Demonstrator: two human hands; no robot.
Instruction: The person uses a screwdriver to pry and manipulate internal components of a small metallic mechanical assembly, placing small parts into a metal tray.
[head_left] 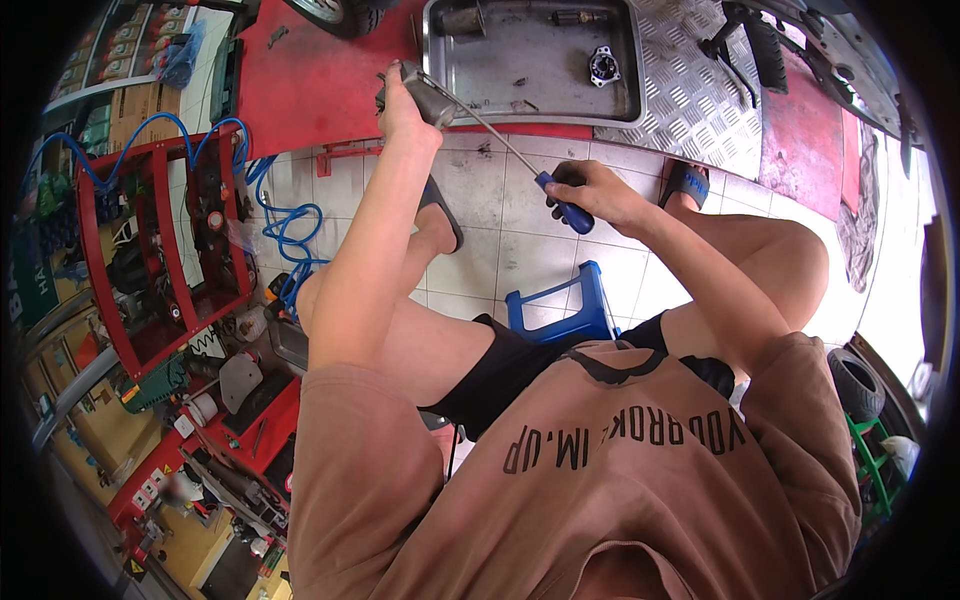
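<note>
Fingers of the right hand are curled closed round the blue handle of a screwdriver. Left hand is part-closed on a grey metal part, its far fingers mostly hidden, so can't tell exactly how they grip. Driver shaft runs from the right fingers forward-left up to that part; can't tell if the tip is seated or just alongside.

Metal tray sits just right of the left fingers, ahead of the right ones. In it, apart from both hands: a pale round part, a metal cylinder, a few small bits.

Progress, my read: mid-job. Done: those pieces lie separate in the tray. Left: the held part; it's in hand, not set down, driver at it, so its step looks unfinished. Fasteners too small to make out.
</note>
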